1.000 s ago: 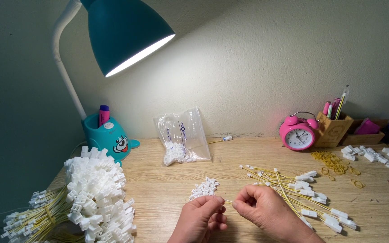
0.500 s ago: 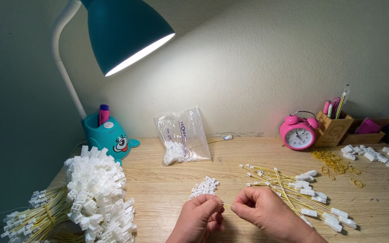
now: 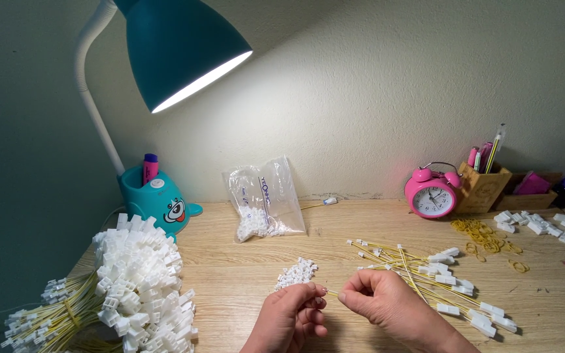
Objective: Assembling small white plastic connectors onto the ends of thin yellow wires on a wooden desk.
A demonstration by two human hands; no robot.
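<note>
Near the front edge of the desk (image 3: 361, 229), the left hand (image 3: 289, 320) and the right hand (image 3: 387, 307) met fingertip to fingertip, each pinching one end of a thin yellow wire (image 3: 332, 294) that bridged the narrow gap between them. The wire looked very light and limp, likely to bend or slip unless gripped close to its end, and its tiny terminal seemed delicate. Both hands lay low over the wood, knuckles up, fingers curled inward. Just behind them sat a small pile of white connector housings (image 3: 297, 273); to the right lay loose yellow wires with white connectors (image 3: 439, 278). A large bundle of finished wire assemblies (image 3: 125, 294) filled the left edge beside a teal desk lamp (image 3: 158, 196).
</note>
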